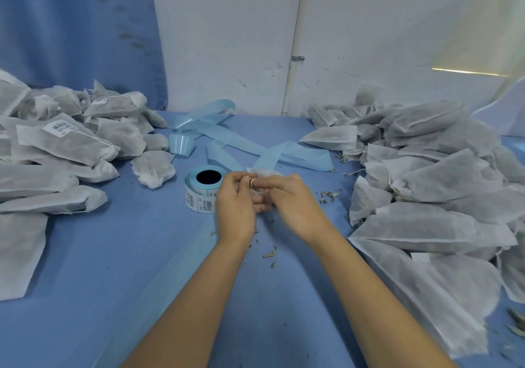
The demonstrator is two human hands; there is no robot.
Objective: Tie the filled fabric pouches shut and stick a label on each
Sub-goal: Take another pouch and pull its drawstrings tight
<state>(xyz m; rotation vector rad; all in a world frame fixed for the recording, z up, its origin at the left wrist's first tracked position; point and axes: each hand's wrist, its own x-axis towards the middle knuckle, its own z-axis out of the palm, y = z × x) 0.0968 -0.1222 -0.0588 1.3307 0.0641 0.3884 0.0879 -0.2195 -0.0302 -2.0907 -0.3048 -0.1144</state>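
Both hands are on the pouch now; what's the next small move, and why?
Probably pull the drawstring tight to close the knot: left hand and right hand both pinch it at the pouch mouth, with a loop round a fingertip. The label roll sits beside the left hand.

Labelled pouches (65, 140) left, pouch heap (426, 174) right, label roll (199, 194) between, liner strip (235, 143) behind it.

Head cam, fwd/down, close over table (136, 254)
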